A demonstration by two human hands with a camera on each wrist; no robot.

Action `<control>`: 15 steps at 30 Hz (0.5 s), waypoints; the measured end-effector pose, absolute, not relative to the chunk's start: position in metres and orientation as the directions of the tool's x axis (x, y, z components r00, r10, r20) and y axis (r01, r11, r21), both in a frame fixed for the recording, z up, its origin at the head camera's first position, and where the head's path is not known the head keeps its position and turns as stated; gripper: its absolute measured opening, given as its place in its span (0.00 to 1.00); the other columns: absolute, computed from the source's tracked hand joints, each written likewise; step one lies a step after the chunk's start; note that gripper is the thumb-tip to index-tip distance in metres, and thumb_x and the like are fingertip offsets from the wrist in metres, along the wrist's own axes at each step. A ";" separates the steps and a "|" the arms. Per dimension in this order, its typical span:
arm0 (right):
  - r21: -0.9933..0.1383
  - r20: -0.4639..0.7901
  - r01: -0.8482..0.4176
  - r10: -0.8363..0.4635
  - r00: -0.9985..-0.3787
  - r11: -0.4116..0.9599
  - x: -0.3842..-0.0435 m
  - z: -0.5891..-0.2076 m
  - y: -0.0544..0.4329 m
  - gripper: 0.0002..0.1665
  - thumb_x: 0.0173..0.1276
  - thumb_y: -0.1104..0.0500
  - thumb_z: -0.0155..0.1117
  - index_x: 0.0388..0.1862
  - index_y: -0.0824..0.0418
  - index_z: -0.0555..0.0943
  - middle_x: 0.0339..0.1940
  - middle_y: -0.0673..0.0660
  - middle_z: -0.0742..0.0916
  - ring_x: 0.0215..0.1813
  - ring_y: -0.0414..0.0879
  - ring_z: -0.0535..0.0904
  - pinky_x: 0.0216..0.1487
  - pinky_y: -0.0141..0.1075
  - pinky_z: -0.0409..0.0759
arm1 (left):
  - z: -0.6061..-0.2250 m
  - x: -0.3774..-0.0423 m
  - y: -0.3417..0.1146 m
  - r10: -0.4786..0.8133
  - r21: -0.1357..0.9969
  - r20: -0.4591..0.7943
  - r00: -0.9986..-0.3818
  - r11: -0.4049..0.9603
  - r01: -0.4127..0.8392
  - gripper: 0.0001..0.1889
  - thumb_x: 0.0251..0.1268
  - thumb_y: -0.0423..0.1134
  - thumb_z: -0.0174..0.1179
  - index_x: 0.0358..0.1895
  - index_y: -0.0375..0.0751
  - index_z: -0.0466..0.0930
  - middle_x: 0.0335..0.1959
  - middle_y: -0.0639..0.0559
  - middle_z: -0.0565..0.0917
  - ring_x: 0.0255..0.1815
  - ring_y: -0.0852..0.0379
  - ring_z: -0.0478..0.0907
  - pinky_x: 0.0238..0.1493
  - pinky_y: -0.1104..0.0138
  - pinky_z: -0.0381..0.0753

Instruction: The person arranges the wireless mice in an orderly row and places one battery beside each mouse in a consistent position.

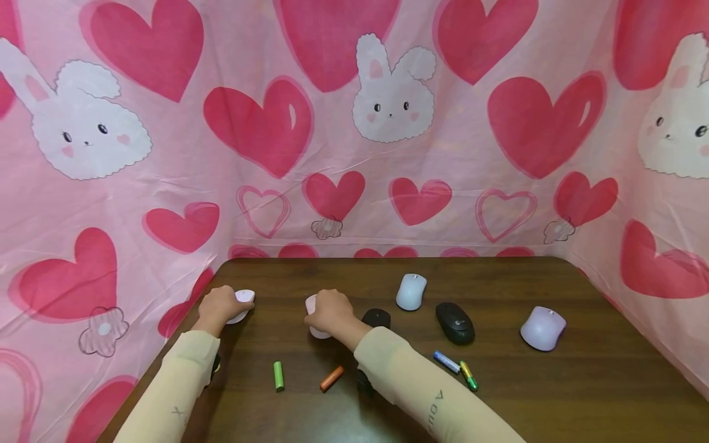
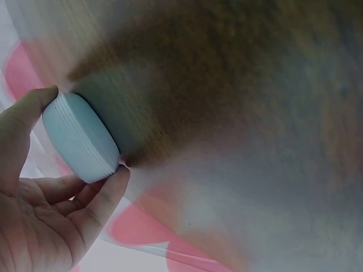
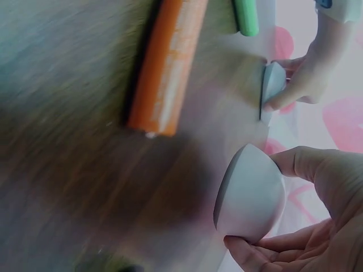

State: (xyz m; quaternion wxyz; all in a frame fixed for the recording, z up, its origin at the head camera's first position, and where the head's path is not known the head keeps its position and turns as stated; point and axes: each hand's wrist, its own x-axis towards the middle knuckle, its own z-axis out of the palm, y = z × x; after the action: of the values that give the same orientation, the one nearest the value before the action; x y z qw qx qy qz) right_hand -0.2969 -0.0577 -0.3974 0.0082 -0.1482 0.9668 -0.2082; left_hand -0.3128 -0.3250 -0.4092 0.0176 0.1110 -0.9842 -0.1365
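Note:
At the table's left edge my left hand [image 1: 220, 306] grips a white computer mouse [image 1: 244, 298] by its sides. The left wrist view shows that mouse [image 2: 80, 136] between the thumb and the fingertips. Further right, my right hand [image 1: 333, 317] holds a pale pink mouse [image 1: 311, 304]. In the right wrist view, thumb and fingers pinch this mouse [image 3: 252, 195] at its two sides. A black mouse [image 1: 376, 317] sits just beyond the right wrist, partly hidden by the arm. Nearer the front lie a green battery [image 1: 279, 376] and an orange battery [image 1: 332, 378].
To the right stand a light blue mouse [image 1: 412, 291], a larger black mouse [image 1: 455, 323] and a lilac mouse [image 1: 543, 328]. A blue battery [image 1: 446, 362] and a green-and-yellow battery [image 1: 468, 376] lie before them on the dark wooden table [image 1: 598, 381]. Pink heart-patterned cloth [image 1: 465, 160] surrounds the table.

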 end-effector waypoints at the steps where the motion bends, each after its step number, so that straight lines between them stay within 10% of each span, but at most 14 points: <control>1: -0.411 0.050 -0.282 -0.287 -0.957 0.867 -0.297 -0.396 -0.059 0.21 0.52 0.47 0.75 0.34 0.62 0.83 0.26 0.54 0.81 0.28 0.47 0.76 0.24 0.38 0.76 | -0.409 -0.313 -0.325 -0.222 0.270 0.005 -0.975 0.939 -0.213 0.29 0.51 0.54 0.67 0.37 0.25 0.78 0.31 0.33 0.79 0.30 0.40 0.76 0.29 0.51 0.77; 15: -0.448 0.064 -0.252 -0.250 -0.966 0.858 -0.308 -0.393 -0.081 0.19 0.51 0.46 0.75 0.29 0.60 0.82 0.25 0.52 0.81 0.29 0.47 0.76 0.26 0.38 0.75 | -0.412 -0.316 -0.326 -0.210 0.238 0.007 -0.978 0.950 -0.202 0.30 0.51 0.53 0.69 0.38 0.24 0.77 0.31 0.33 0.80 0.29 0.41 0.76 0.30 0.51 0.77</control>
State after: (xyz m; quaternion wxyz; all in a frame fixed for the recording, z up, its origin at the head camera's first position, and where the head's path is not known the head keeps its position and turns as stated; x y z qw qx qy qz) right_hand -0.3082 -0.0809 -0.3932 -0.0017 -0.1304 0.9638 -0.2327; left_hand -0.3161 -0.3257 -0.4119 0.0159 0.1044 -0.9872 -0.1191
